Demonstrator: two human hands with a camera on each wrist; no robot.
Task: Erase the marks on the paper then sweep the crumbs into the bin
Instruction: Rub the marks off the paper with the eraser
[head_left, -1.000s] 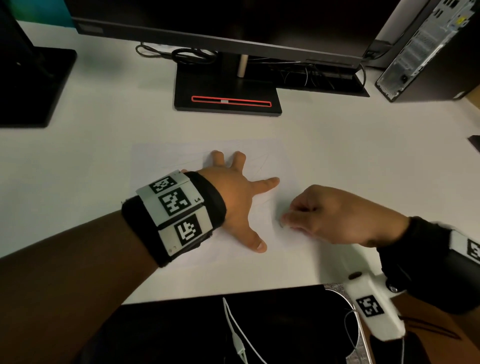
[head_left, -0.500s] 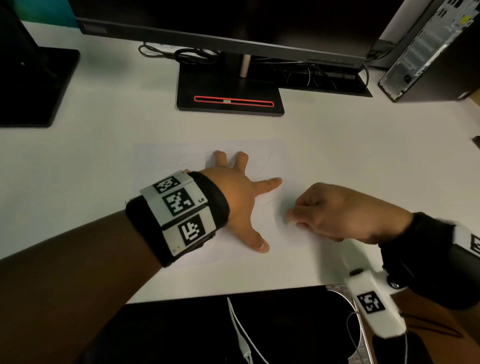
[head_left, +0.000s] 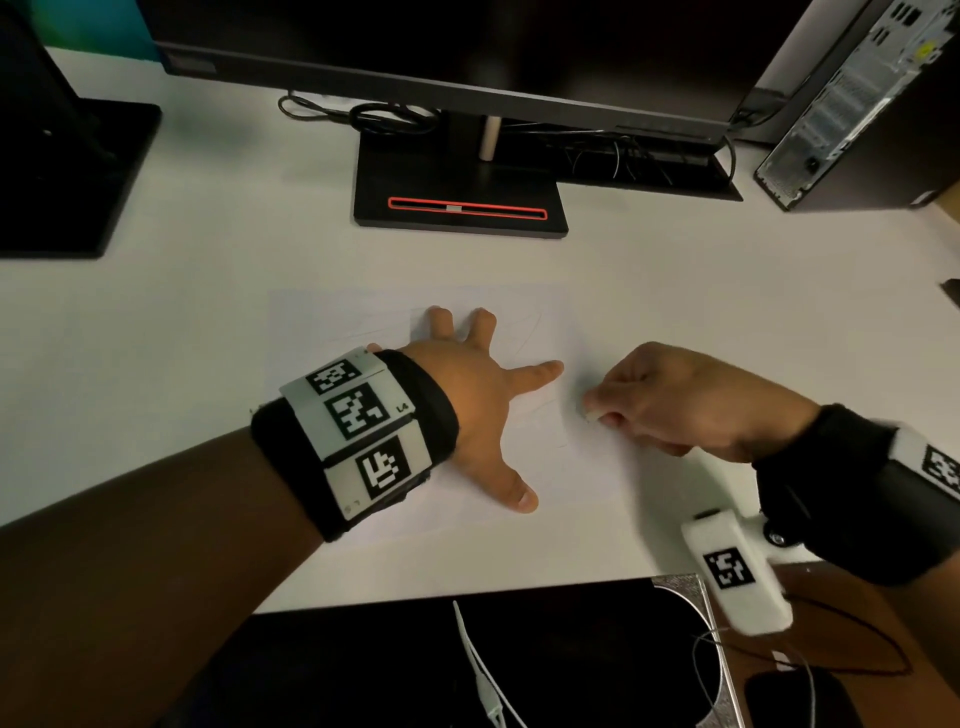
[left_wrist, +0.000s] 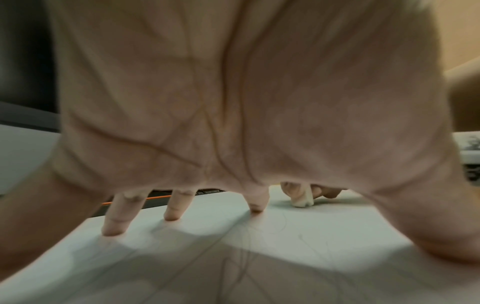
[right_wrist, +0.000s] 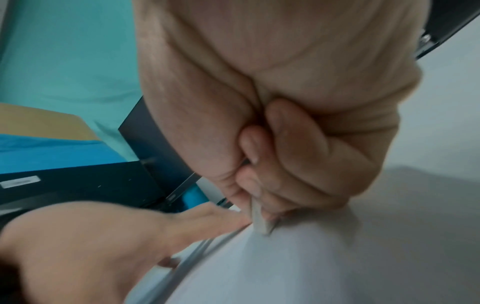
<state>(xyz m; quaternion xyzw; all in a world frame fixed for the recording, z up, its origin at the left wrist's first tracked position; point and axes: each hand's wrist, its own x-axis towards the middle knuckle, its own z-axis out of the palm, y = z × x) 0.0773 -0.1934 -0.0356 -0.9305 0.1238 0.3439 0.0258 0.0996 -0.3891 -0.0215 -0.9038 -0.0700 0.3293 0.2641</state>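
Note:
A white sheet of paper (head_left: 332, 332) lies flat on the white desk, with faint pencil marks (left_wrist: 283, 222) on it. My left hand (head_left: 483, 395) lies spread on the sheet, fingertips (left_wrist: 171, 215) pressing it down. Just right of the left forefinger, my right hand (head_left: 675, 400) pinches a small white eraser (right_wrist: 259, 220), whose tip touches the paper near its right edge. The same eraser (left_wrist: 302, 200) shows beyond my left fingers in the left wrist view. No crumbs are visible. I cannot make out a bin for certain.
A monitor stand (head_left: 460, 182) with a red stripe sits behind the paper. A dark monitor base (head_left: 72, 171) is at the far left, a computer tower (head_left: 857, 104) at the far right. Cables (head_left: 374, 111) lie behind the stand. Below the desk's front edge hangs a white cable (head_left: 483, 675).
The right hand with the eraser has shifted slightly right along the paper's right part. The left hand stays spread on the sheet.

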